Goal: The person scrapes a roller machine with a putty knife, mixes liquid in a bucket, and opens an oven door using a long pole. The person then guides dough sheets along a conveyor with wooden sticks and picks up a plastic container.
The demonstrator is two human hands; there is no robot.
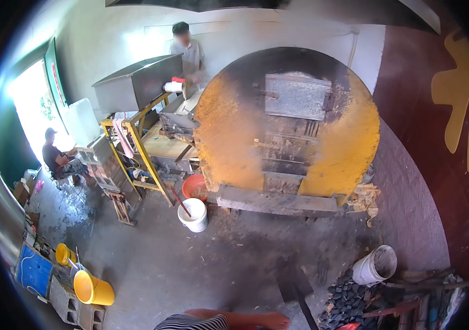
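At the lower edge a bare forearm with a striped sleeve reaches rightward and ends in my left hand [276,320]. Its fingers look curled; anything inside them is hidden. Just right of the hand, a dark shovel [294,283] lies with its blade on the floor and its handle running out of the picture below. The handle shows a small gap from the hand. Black coal lumps [345,300] are heaped right of the shovel. My right hand is out of sight.
Ahead stands a large round-fronted yellow furnace [229,148] with a metal door. White [193,223], red [193,181] and yellow buckets [102,291] stand about; a tilted white bucket [364,269] rests by the coal. One person [190,55] stands behind a metal hopper [135,80]; another [58,157] sits by the doorway.
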